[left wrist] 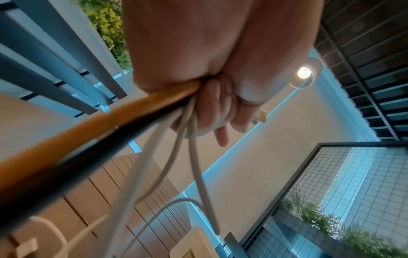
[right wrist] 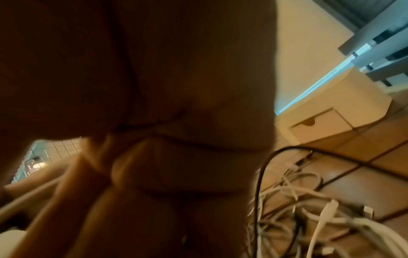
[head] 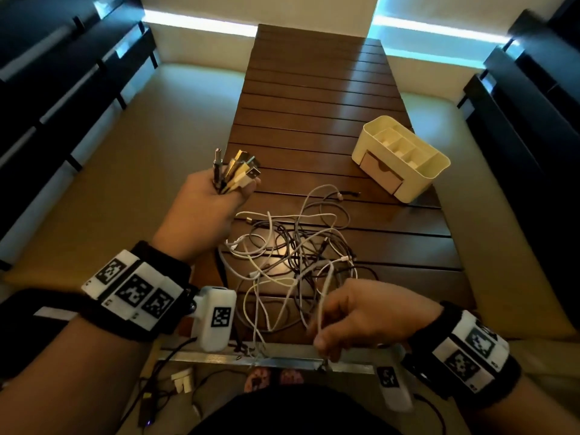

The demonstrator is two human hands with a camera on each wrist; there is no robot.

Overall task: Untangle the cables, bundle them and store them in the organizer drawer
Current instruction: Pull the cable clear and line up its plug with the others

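My left hand (head: 201, 208) was raised ahead of me in a fist, fingers (left wrist: 212, 111) curled tight round what it gripped, thumb side up. My right hand (head: 354, 315) hung lower and nearer my body, palm down, thumb and fingertips pinched together on a strand. Both wrists wore marker bands.

The head camera looks steeply down and forward over the slatted worktop (head: 314, 114), taking in its full length. The left wrist camera sits close under its hand, tilted up past the far end toward a wall lamp (left wrist: 304, 73). The right wrist camera (dim, mostly blocked by palm) looks low across the worktop; it shares the cable tangle (head: 292, 255) and cream organizer (right wrist: 326, 111) with the head view.
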